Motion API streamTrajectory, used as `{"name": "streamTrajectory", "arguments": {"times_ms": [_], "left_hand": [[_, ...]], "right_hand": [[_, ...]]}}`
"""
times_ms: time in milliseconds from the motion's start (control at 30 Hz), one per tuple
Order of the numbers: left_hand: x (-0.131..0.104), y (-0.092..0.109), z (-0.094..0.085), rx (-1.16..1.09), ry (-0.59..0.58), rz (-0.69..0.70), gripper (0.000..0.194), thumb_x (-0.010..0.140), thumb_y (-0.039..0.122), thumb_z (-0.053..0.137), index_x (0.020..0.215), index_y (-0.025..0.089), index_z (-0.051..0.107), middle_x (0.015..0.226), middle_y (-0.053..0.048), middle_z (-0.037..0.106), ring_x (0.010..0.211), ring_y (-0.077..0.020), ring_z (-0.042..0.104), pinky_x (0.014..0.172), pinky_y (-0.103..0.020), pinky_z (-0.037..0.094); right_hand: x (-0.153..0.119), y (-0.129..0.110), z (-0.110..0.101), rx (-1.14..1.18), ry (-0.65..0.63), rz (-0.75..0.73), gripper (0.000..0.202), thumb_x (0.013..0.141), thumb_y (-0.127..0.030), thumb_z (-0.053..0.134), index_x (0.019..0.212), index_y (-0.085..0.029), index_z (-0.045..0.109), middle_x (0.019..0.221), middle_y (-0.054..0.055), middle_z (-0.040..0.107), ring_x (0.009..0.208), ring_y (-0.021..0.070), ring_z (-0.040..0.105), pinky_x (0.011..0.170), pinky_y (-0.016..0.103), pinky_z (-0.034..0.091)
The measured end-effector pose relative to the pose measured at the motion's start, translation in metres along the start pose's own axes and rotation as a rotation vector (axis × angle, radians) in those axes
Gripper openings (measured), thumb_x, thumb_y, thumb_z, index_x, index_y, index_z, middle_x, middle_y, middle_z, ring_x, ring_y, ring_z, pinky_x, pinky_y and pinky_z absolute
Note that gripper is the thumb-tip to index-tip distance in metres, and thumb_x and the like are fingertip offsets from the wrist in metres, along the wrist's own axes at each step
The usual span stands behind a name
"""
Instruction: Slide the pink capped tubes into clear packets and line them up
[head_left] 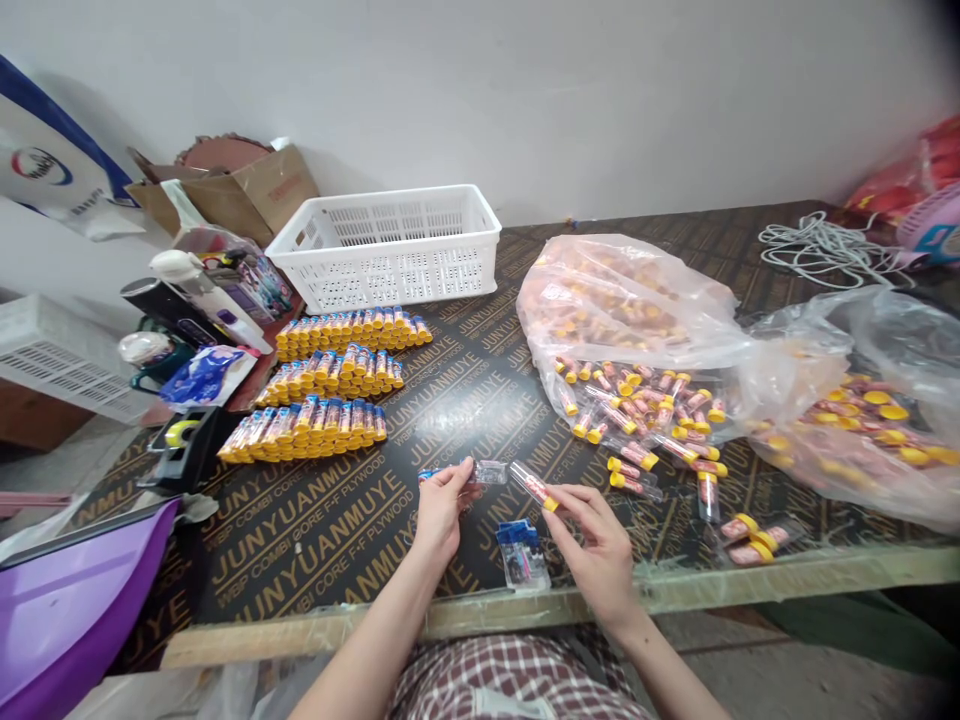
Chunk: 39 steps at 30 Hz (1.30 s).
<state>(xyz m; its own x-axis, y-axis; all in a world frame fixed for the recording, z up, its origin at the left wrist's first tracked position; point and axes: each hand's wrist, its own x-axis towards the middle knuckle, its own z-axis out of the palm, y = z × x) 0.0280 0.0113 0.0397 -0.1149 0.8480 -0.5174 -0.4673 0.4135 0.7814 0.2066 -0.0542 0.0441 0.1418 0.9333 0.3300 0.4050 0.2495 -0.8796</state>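
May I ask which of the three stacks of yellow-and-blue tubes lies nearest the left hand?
The front stack, lowest in the picture, is nearest the left hand; the middle stack and the back stack, just before the white basket, lie farther off.

You held a tilted clear tube (529,483), reddish inside, its yellow cap (551,504) toward four o'clock; just beside its nine o'clock side, you held a clear plastic piece (492,472).

You wear a plaid garment (457,672) in maroon and white checks at the near edge, with a pale grey patch (511,704) near its middle; your left forearm (384,622) and right forearm (660,665) are bare.
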Motion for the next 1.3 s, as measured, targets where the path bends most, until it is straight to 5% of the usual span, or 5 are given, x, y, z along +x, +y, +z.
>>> {"name": "streamTrajectory", "arguments": {"times_ms": [233,433,667,833,1300], "left_hand": [[-0.004,-0.003,0.003,0.039,-0.091,0.109,0.034,0.060,0.045,0.077,0.071,0.014,0.067,0.069,0.000,0.066,0.062,-0.0110,0.059,0.060,-0.023,0.049],[-0.017,0.003,0.008,-0.010,-0.271,-0.036,0.040,0.060,0.035,0.080,0.091,0.016,0.064,0.073,-0.001,0.067,0.063,-0.0118,0.062,0.065,-0.025,0.051],[-0.031,0.001,0.008,0.150,-0.469,-0.173,0.032,0.060,0.036,0.080,0.073,0.010,0.066,0.066,-0.004,0.066,0.057,-0.0106,0.059,0.058,-0.022,0.047],[-0.035,-0.002,0.010,0.158,-0.503,-0.223,0.036,0.059,0.035,0.081,0.081,0.009,0.068,0.067,-0.004,0.066,0.055,-0.0089,0.057,0.055,-0.020,0.043],[-0.038,-0.003,0.008,0.133,-0.479,-0.242,0.040,0.056,0.034,0.083,0.079,0.008,0.064,0.069,-0.004,0.067,0.057,-0.0111,0.061,0.056,-0.022,0.046]], "right_hand": [[-0.001,-0.003,0.004,0.073,-0.189,-0.016,0.027,0.087,-0.020,0.053,0.110,-0.026,0.066,0.104,0.008,0.060,0.093,0.0197,0.061,0.078,0.033,0.055],[0.002,0.001,0.010,0.024,-0.217,-0.093,0.039,0.084,-0.013,0.050,0.118,-0.029,0.061,0.097,0.005,0.059,0.088,0.0180,0.061,0.078,0.032,0.054],[0.012,0.004,0.009,0.036,-0.346,-0.217,0.085,0.066,-0.008,0.056,0.142,-0.030,0.026,0.147,0.009,0.028,0.129,0.0281,0.039,0.101,0.046,0.042],[0.013,0.005,0.007,0.128,-0.496,-0.184,0.088,0.063,-0.006,0.053,0.143,-0.027,0.022,0.141,0.010,0.039,0.128,0.0257,0.043,0.105,0.043,0.039],[0.007,0.007,0.014,0.251,-0.433,-0.137,0.092,0.058,-0.002,0.052,0.142,-0.026,0.024,0.138,0.010,0.043,0.125,0.0256,0.046,0.105,0.042,0.040]]}}
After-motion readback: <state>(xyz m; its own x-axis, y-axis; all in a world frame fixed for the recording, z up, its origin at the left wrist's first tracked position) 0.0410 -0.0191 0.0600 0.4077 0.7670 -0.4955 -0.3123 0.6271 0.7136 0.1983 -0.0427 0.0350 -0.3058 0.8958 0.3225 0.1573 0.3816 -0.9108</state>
